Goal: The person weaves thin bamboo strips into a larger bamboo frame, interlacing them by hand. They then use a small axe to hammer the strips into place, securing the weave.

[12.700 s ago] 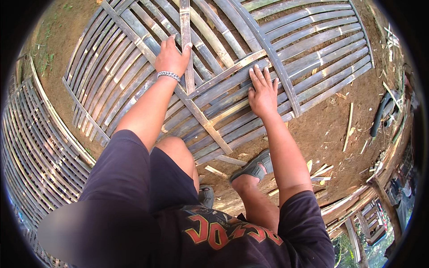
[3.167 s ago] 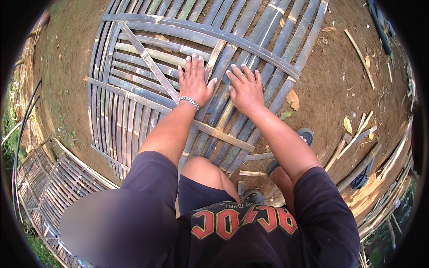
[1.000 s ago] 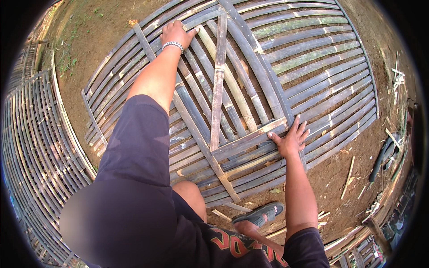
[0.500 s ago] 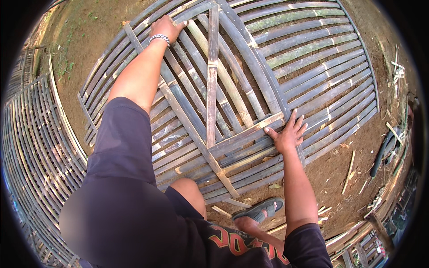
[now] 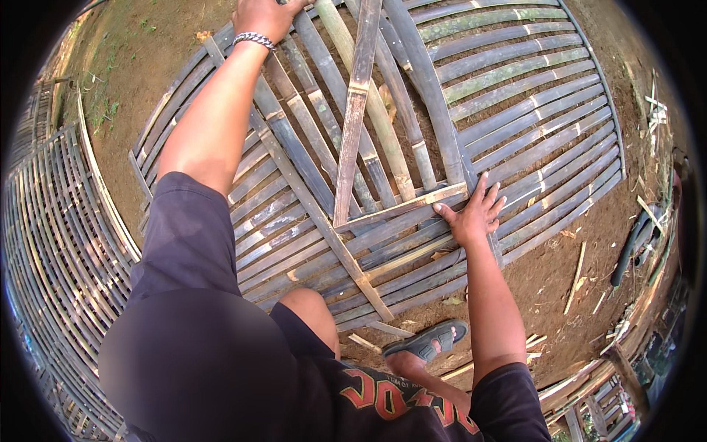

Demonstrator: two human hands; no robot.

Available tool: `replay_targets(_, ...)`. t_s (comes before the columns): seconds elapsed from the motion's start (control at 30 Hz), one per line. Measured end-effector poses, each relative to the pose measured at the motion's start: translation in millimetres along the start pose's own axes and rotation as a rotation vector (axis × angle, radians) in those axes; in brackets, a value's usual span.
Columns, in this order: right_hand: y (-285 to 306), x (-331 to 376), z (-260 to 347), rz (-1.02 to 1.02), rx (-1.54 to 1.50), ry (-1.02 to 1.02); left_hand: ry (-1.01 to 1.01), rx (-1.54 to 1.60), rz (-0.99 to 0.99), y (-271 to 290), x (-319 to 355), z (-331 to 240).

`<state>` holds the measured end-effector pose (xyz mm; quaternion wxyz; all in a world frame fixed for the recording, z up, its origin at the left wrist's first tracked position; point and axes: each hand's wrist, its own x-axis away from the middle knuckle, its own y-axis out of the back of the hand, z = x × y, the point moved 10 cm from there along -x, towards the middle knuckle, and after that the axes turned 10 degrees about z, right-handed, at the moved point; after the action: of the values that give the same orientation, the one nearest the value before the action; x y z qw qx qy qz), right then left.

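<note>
A slatted bamboo panel (image 5: pixel 431 92) with a diagonal brace (image 5: pixel 356 96) lies over a larger frame of spaced bamboo slats (image 5: pixel 530 104). Its far end is raised toward me, while its near edge stays low. My left hand (image 5: pixel 266 18), wearing a chain bracelet, grips that far end; its fingertips run out of the top of the view. At the near right corner of the panel, my right hand (image 5: pixel 473 217) rests with fingers spread, pressing on the bamboo. A narrow crosswise strip (image 5: pixel 296 184) of the larger frame shows left of the panel.
Another curved slatted bamboo piece (image 5: pixel 70 272) stands along the left. My sandalled foot (image 5: pixel 427 345) is on the dirt just below the frame. Bamboo offcuts (image 5: pixel 576 278) and a dark curved object (image 5: pixel 628 250) lie on the ground at right.
My left hand has moved up and away, and the panel's far end has risen with it. The gap under the panel looks wider. My right hand stays at the corner.
</note>
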<state>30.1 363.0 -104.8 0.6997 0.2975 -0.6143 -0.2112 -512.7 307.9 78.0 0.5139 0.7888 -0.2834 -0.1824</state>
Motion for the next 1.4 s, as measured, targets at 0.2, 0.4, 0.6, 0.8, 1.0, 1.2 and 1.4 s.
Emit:
replay_targets(0.2, 0.2, -0.2, 2.8, -0.018, -0.035, 0.04, -0.137, -0.116, 0.037, 85.7, 45.6, -32.8)
replay_targets(0.4, 5.0, 1.5, -4.9, -0.008, -0.065, 0.05, -0.4, -0.068, 0.401, 128.4, 83.2, -70.1)
replay_targets(0.6, 6.2, 2.6, -10.3, -0.017, -0.104, 0.064, -0.473, 0.075, 0.377, 181.5, 190.1, -135.8)
replay_targets(0.8, 4.6, 3.4, -8.2, -0.002, -0.111, 0.075, -0.489, 0.037, 0.635, 191.7, 270.4, -179.3)
replay_targets(1.0, 8.6, 10.2, -9.9, -0.006, -0.151, 0.092, -0.445, 0.144, 0.758, 192.2, 309.2, -165.8)
replay_targets(1.2, 2.1, 0.9, -14.7, -0.02, -0.116, 0.102, -0.251, 0.302, 0.797, 177.5, 262.0, -140.9)
replay_targets(1.4, 4.8, 5.3, -14.6, 0.006, -0.129, 0.089, -0.274, 0.222, 0.8, 151.7, 152.2, -77.2)
